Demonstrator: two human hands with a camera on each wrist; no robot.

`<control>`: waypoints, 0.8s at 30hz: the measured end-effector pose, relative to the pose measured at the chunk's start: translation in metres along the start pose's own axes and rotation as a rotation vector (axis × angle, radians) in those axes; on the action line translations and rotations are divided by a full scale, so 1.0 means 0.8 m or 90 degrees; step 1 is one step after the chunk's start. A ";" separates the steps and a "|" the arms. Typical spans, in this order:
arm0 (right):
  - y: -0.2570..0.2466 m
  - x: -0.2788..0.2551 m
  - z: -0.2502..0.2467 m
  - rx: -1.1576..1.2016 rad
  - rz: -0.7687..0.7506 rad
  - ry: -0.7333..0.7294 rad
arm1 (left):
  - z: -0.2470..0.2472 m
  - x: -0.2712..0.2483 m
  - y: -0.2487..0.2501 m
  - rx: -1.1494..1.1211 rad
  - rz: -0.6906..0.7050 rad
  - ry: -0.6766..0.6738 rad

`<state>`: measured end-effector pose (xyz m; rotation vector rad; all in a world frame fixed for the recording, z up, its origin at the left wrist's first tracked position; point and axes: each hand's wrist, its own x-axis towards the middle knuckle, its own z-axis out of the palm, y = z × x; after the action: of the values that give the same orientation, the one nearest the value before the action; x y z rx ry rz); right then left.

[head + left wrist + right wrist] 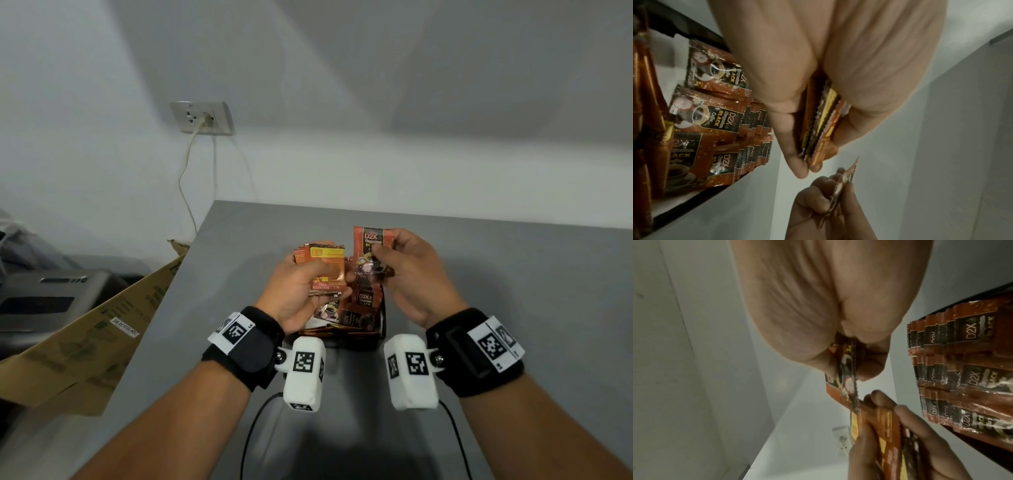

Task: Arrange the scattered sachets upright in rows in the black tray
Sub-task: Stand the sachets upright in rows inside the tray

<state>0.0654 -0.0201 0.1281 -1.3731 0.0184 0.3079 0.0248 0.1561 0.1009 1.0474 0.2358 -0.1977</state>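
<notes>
Left hand [297,287] grips stack of sachets [324,267], thumb and fingers curled round it, above left side of black tray [381,337]. Right hand [412,274] pinches single sachet [371,247] upright, just right of stack, over tray's far end. Tray on grey table [513,291], near edge; rows of sachets [748,129] stand upright inside. Wall socket [202,118] far left.

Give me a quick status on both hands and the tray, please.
Left hand grips sachet stack. Right hand pinches one sachet. Black tray part-filled. Nothing blocking.
</notes>
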 end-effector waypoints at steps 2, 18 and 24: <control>0.002 -0.002 0.000 -0.013 0.037 -0.053 | 0.002 0.000 -0.002 0.044 0.013 0.000; 0.022 -0.018 -0.019 -0.413 -0.233 -0.150 | -0.009 0.012 0.004 -0.020 0.035 0.132; 0.025 -0.018 -0.011 0.034 0.010 -0.058 | 0.000 0.006 -0.003 0.034 0.080 0.090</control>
<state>0.0484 -0.0281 0.1101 -1.3047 -0.0383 0.3797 0.0287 0.1551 0.0977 1.1264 0.2929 -0.0155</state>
